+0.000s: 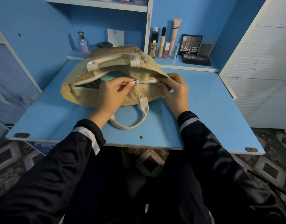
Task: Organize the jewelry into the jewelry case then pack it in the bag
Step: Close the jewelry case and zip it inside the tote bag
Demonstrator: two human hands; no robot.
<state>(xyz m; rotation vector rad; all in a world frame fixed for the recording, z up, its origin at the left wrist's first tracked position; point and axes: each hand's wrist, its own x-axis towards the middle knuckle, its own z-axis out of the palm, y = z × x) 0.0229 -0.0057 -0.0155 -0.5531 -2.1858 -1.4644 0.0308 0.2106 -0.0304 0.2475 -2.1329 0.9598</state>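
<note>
A tan jute bag (77, 89) with white webbing handles lies on the blue desk (203, 113). Its white zipper (147, 81) is closed on the right half and still gapes on the left. Inside the gap a teal jewelry case (111, 76) shows, with something dark beside it. My left hand (111, 94) pinches the zipper pull at the middle of the bag's mouth. My right hand (176, 92) grips the bag's right end, fingers curled over the fabric.
On the ledge behind the bag stand a perfume bottle (83, 43), a dark bowl (104, 44), several makeup tubes (163, 44) and eyeshadow palettes (191, 44). A white louvred cabinet (260, 70) borders the desk on the right. Patterned floor lies below.
</note>
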